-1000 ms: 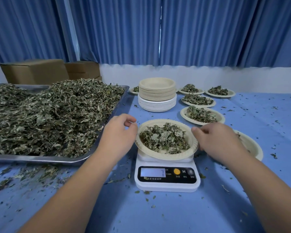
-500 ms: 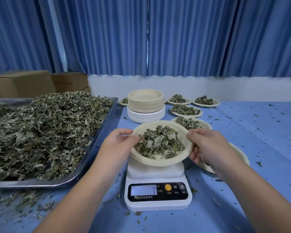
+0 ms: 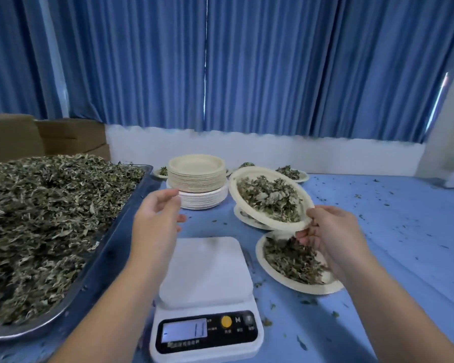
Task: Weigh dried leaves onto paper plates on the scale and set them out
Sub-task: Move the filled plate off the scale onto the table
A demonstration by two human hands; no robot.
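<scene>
While the right hand (image 3: 330, 231) pinches its near rim, a leaf-filled paper plate (image 3: 275, 226) hangs tilted above the blue table (image 3: 404, 231), behind and right of the scale (image 3: 207, 284). The left hand (image 3: 157, 213) hovers, fingers loosely apart, beside the tray (image 3: 110, 247) of dried leaves (image 3: 50, 218). Another filled plate (image 3: 299, 287) lies beneath; a stack of plates (image 3: 197, 179) stands behind.

Leaf-filled paper plate (image 3: 257, 171) lifted off scale (image 3: 205, 271), now tilted in air toward worktop's right side, above filled plates (image 3: 312, 290) set out there. Right hand (image 3: 330, 231) alone pinches its near rim. Left hand (image 3: 155, 218) has let go, hovering loose-fingered beyond scale's far-left corner. Scale platform bare.
</scene>
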